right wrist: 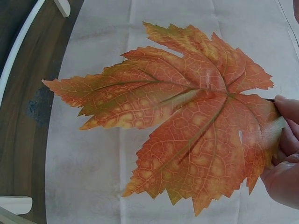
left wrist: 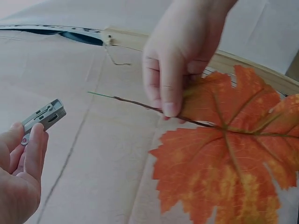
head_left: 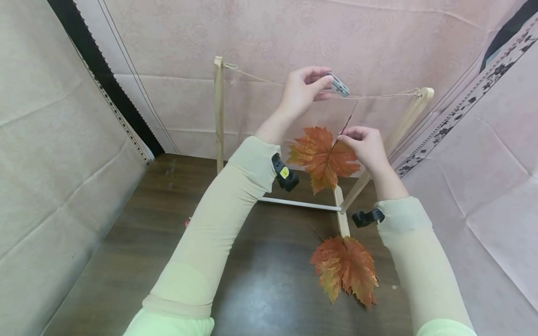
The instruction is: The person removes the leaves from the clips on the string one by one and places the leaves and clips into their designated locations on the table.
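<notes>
Up by the string [head_left: 382, 96], my left hand [head_left: 301, 91] pinches a grey clothespin [head_left: 338, 85] between thumb and fingers. The left wrist view shows the clothespin's far end pointing away from the fingertips. Lower and to the right, my right hand [head_left: 366, 145] pinches the dark stem [left wrist: 135, 102] of an orange artificial maple leaf [head_left: 321, 161]. The stem's thin green tip points up toward the string, and the blade hangs below the string. In the right wrist view the leaf [right wrist: 187, 102] spreads out broadly from the fingertips.
Two wooden posts [head_left: 219, 107] hold the string at its ends. A white rod [head_left: 298, 203] joins the frame low down, near a wooden foot [head_left: 342, 221]. Another orange leaf [head_left: 346, 270] lies on the dark wooden table [head_left: 260, 289]. Pale cloth [head_left: 168, 28] hangs around it.
</notes>
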`<action>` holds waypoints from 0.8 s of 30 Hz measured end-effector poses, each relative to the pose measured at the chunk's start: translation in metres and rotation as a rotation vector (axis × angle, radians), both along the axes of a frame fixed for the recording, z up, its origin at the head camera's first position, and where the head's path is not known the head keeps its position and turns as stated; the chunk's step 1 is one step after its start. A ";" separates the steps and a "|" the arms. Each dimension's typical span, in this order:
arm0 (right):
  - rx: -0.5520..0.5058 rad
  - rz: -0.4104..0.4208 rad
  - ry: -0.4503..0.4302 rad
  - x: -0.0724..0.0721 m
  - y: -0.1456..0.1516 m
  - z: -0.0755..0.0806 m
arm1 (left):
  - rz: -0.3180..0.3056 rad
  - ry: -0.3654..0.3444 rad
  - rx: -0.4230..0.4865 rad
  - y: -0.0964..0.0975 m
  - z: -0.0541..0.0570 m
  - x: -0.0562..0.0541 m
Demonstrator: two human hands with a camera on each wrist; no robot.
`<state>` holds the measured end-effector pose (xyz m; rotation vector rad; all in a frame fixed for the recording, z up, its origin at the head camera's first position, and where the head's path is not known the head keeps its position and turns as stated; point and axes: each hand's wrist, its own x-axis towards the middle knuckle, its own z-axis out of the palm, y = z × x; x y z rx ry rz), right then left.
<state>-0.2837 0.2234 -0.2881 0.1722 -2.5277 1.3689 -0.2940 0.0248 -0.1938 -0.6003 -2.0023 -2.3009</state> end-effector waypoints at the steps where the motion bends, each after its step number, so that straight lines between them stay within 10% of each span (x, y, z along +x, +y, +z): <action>1: 0.003 0.003 -0.008 0.000 0.000 0.000 | -0.003 -0.003 0.007 -0.002 0.001 -0.001; 7: 0.030 0.044 -0.050 0.005 0.003 -0.003 | -0.018 0.012 0.034 -0.012 -0.005 -0.011; 24: 0.153 0.197 -0.181 0.015 0.021 -0.018 | 0.005 -0.023 -0.113 -0.070 -0.047 0.010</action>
